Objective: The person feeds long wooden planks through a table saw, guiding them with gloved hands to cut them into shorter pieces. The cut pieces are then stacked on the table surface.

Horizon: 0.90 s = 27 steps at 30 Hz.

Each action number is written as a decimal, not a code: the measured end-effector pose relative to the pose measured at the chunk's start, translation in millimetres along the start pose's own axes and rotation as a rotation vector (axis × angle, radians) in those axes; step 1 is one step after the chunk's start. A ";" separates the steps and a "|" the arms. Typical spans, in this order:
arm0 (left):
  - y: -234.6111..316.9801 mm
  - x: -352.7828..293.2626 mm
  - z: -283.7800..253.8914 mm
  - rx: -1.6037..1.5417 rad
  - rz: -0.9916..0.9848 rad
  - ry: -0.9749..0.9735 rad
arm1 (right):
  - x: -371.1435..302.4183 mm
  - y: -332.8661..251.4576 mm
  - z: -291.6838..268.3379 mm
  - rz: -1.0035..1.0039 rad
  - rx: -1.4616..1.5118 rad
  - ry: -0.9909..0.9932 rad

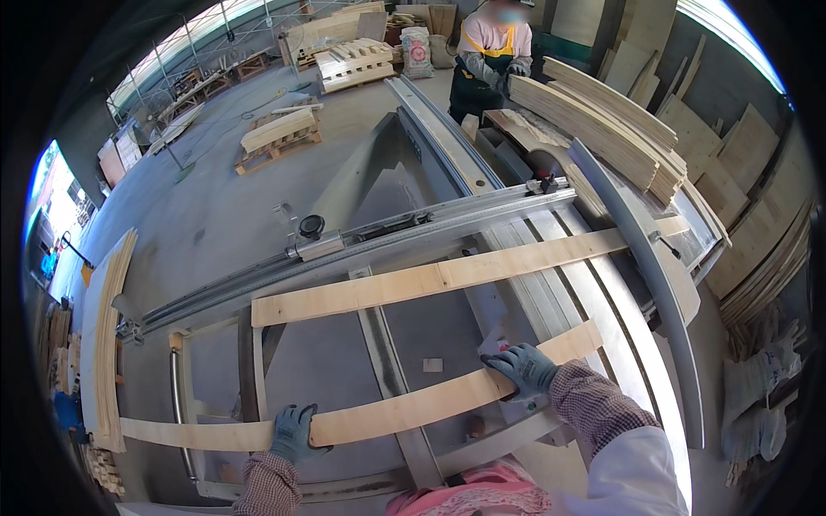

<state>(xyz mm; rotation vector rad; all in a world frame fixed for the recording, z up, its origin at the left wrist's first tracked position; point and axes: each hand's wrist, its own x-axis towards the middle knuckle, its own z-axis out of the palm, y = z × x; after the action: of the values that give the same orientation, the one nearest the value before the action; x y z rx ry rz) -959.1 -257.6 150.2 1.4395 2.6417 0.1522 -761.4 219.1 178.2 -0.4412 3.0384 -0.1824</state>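
A long, thin plywood strip (404,404) lies crosswise over the metal frame (385,346) in front of me, its right end reaching the ribbed metal table (594,288). My left hand (297,433), in a grey-blue glove, is closed around the strip left of its middle. Farther right, my right hand (521,370), gloved alike, grips the same strip near its right end. Beyond it, a second plywood strip (447,273) rests beside the aluminium crosscut fence (439,218); its right end passes under the long metal guard (641,245), and neither hand touches it.
A masked co-worker (495,60) stands at the far side by stacked boards (594,133). Upright boards (107,344) stand at my left. Pallets with timber (280,133) sit on the floor beyond the saw. Sheets (731,163) lean on the right wall, above white sacks (761,378).
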 end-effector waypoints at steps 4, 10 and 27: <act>6.1 -0.1 -4.3 -0.002 -0.028 0.003 | 0.1 -1.6 -0.1 0.004 0.010 0.018; -4.0 -2.9 7.0 -0.030 -0.039 -0.007 | 1.4 -1.5 0.6 0.005 -0.012 -0.002; -0.5 -2.8 5.6 0.018 -0.026 0.075 | 0.5 -4.0 -3.2 0.015 -0.043 -0.031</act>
<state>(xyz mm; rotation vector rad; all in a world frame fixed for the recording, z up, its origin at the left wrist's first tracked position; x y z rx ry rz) -957.2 -260.1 144.7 1.4314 2.7274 0.1833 -761.1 215.6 181.9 -0.4198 3.0196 -0.1082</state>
